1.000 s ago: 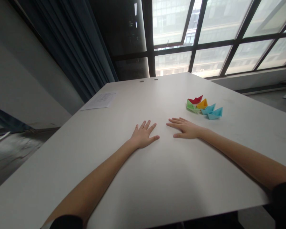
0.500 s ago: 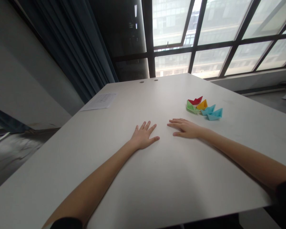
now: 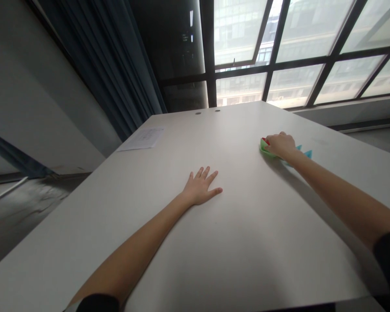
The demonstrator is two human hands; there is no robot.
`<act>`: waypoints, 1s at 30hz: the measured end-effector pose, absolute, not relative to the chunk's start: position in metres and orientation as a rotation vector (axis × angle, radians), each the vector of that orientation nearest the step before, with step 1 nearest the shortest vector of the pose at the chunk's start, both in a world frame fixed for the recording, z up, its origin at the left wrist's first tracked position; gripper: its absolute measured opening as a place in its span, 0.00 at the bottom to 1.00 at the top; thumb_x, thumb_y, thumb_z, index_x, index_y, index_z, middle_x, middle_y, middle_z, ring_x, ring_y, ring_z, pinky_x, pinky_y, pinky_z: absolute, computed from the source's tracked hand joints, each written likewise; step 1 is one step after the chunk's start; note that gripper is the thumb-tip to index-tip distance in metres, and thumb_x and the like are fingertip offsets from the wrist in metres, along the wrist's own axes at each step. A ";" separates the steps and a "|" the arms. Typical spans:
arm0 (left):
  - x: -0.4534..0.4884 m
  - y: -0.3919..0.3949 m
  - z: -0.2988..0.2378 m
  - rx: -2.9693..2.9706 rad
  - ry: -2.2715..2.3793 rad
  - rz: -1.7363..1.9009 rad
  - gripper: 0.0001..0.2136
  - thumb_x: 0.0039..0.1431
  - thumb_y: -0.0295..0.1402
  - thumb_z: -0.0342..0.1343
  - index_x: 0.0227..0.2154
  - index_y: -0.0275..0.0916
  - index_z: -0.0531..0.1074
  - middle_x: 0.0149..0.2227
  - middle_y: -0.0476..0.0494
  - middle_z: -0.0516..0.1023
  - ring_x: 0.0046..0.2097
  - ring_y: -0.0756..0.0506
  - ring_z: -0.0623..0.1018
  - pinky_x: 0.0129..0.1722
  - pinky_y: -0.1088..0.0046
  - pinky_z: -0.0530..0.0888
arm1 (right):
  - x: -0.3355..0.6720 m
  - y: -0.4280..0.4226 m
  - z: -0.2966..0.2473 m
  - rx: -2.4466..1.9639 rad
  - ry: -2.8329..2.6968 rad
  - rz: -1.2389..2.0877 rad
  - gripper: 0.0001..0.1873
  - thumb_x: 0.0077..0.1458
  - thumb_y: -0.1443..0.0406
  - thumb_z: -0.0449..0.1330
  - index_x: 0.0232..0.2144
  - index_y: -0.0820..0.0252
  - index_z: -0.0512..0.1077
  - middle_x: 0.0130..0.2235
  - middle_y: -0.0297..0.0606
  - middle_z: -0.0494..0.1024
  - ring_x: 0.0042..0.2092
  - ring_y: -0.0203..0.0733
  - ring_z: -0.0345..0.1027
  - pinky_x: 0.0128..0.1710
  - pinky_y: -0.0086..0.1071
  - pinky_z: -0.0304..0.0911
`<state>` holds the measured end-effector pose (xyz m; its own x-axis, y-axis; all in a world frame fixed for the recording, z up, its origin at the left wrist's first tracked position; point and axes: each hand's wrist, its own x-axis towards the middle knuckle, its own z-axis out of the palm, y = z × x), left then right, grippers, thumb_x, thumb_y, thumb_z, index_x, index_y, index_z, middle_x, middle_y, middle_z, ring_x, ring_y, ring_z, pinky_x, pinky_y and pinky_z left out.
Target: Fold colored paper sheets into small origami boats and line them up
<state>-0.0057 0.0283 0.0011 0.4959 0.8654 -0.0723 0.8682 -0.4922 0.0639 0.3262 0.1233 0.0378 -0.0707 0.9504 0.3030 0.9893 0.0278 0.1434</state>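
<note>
My left hand (image 3: 201, 189) lies flat on the white table (image 3: 234, 242), fingers spread, palm down, holding nothing. My right hand (image 3: 281, 144) reaches out to the right and sits on top of a cluster of small paper boats, fingers curled down over them. A green boat (image 3: 263, 149) and a sliver of a red one (image 3: 265, 141) stick out at the hand's left. Two light blue boat tips (image 3: 307, 153) show behind the wrist. The rest of the cluster is hidden beneath the hand.
A printed sheet of paper (image 3: 143, 138) lies near the table's far left edge. Two small round holes (image 3: 208, 112) mark the far edge. Beyond are dark curtains (image 3: 117, 69) and a large window (image 3: 295, 47).
My right hand left its flat spot beside the left hand, moved away and to the right, and closed over the paper boats. The left hand stayed put. The view shifted slightly.
</note>
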 end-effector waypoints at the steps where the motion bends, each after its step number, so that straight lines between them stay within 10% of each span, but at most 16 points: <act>1: -0.006 0.028 0.002 2.633 1.532 -0.047 0.37 0.52 0.61 0.30 0.62 0.49 0.43 0.65 0.40 0.42 0.65 0.35 0.43 0.57 0.45 0.47 | 0.325 0.124 0.035 -2.065 -2.161 -0.479 0.14 0.51 0.59 0.56 0.33 0.64 0.74 0.34 0.54 0.75 0.42 0.57 0.65 0.37 0.47 0.59; 6: -0.006 0.028 0.006 2.629 1.533 -0.053 0.36 0.52 0.61 0.30 0.62 0.50 0.43 0.65 0.41 0.42 0.65 0.36 0.43 0.58 0.45 0.47 | 0.316 0.120 0.027 -2.002 -2.149 -0.429 0.13 0.54 0.62 0.51 0.29 0.60 0.74 0.29 0.48 0.75 0.36 0.53 0.69 0.38 0.52 0.58; 14: -0.002 0.034 0.003 2.527 1.496 0.265 0.31 0.54 0.56 0.41 0.58 0.46 0.55 0.62 0.40 0.54 0.63 0.35 0.49 0.57 0.43 0.46 | 0.269 0.075 0.044 -1.558 -2.398 -0.167 0.09 0.50 0.64 0.52 0.33 0.56 0.71 0.31 0.37 0.77 0.32 0.42 0.69 0.30 0.32 0.59; 20: 0.021 0.041 0.007 1.807 1.060 0.920 0.30 0.50 0.48 0.55 0.53 0.38 0.57 0.52 0.35 0.65 0.41 0.44 0.73 0.37 0.67 0.70 | 0.231 0.040 0.052 -1.108 -2.460 0.253 0.06 0.51 0.67 0.52 0.31 0.58 0.68 0.30 0.34 0.74 0.30 0.35 0.66 0.30 0.27 0.58; 30: 0.040 0.022 0.011 1.358 0.779 0.943 0.21 0.43 0.43 0.62 0.34 0.39 0.60 0.33 0.51 0.69 0.28 0.53 0.73 0.28 0.76 0.67 | 0.220 0.033 0.043 -1.015 -2.413 0.409 0.05 0.50 0.66 0.56 0.32 0.59 0.66 0.29 0.33 0.72 0.30 0.34 0.64 0.30 0.26 0.58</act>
